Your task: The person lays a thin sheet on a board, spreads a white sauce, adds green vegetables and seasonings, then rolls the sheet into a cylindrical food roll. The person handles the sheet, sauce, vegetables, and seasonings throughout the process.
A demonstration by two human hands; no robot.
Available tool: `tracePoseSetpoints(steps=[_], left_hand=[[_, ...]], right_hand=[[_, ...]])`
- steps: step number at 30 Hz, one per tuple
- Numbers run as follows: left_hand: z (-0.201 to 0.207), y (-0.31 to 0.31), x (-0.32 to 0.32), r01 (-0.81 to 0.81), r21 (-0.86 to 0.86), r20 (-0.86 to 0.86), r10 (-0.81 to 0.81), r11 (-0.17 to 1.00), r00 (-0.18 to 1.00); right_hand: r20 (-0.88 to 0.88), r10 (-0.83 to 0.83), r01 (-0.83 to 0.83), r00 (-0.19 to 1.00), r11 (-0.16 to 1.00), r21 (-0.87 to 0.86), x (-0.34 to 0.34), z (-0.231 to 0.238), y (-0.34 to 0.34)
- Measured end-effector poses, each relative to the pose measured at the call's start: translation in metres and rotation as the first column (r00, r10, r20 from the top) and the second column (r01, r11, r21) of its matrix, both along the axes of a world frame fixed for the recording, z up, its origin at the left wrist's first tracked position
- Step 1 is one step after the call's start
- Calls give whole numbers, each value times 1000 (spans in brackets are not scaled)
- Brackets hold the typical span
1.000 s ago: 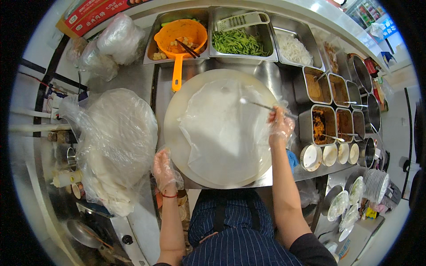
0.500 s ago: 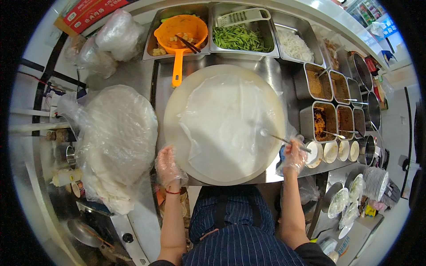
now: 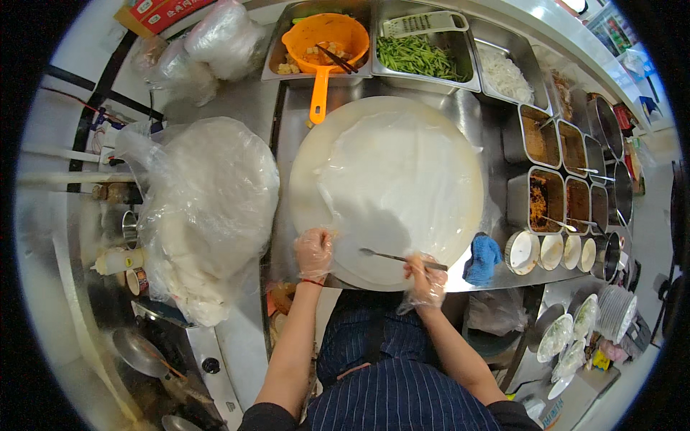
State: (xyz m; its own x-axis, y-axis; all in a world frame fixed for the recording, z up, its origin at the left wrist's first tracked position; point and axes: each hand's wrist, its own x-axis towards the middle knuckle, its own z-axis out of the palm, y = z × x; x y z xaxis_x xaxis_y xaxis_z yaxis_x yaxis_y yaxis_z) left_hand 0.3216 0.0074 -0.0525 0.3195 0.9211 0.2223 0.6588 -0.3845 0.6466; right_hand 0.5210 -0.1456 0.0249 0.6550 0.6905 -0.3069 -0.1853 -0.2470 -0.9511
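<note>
A thin white translucent sheet (image 3: 402, 172) lies spread over a large round pale board (image 3: 310, 169) in front of me. My right hand (image 3: 425, 279), in a clear plastic glove, is closed around a spoon (image 3: 402, 257) at the board's near edge. The bowl of the spoon is low over the near part of the sheet, pointing left; whether it touches cannot be told. At the board's near left edge is my left hand (image 3: 314, 251), gloved too, its fingers curled together. What those fingers hold, if anything, is hidden.
Left of the board, a clear plastic bag (image 3: 208, 179) covers pale sheets. An orange strainer (image 3: 327, 39), shredded greens (image 3: 420, 57) and white shreds (image 3: 507, 75) fill trays behind. To the right stand seasoning tins (image 3: 546, 197), small bowls (image 3: 522, 251) and a blue cloth (image 3: 483, 258).
My right hand has moved left and nearer with the spoon, from the board's right edge to its near edge. The whole view has shifted, uncovering the blue cloth.
</note>
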Motion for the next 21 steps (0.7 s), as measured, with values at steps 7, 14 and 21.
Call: tracePoseSetpoints(steps=[7,14,21], left_hand=[[1,-4,10,-256,-97,0,257,962,966],[1,-17,31,-90,188,-255,137,978,957],[-11,-18,31,-114,110,-445,152,987,883]], right_hand=[[794,7,-164,608,979,118,83,27,-41],[873,-20,-145,487,984,103,142,33,-69],[240,-739,700,630,674,238,246,50,-189]])
